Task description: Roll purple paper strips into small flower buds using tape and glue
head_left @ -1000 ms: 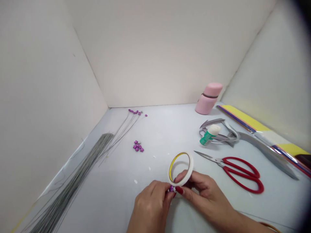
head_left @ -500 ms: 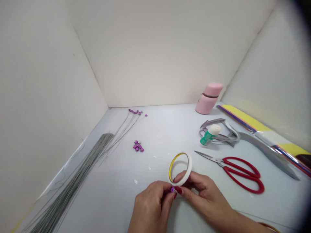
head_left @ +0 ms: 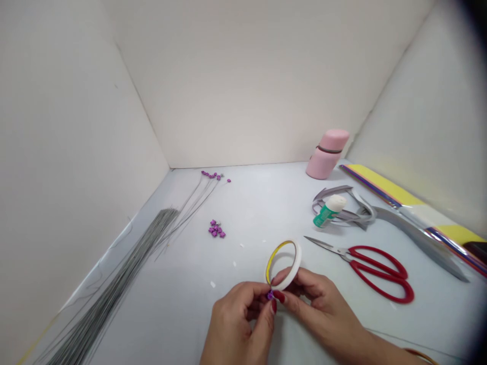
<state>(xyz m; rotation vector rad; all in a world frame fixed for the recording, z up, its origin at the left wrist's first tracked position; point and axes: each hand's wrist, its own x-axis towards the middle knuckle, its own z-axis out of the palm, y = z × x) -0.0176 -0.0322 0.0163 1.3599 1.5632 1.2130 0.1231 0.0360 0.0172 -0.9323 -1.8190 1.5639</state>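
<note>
At the bottom centre of the frame, I have the left hand (head_left: 238, 319) with thumb and forefinger pinching a small purple piece (head_left: 270, 294). Against it I see the thumb of the right hand (head_left: 321, 299), whose fingers grasp a tape roll (head_left: 297, 261), tilted up on edge just above the purple piece. Red-handled scissors (head_left: 347, 252) lie at lower right, and I spot purple stars (head_left: 215, 231) clustered left of centre.
</note>
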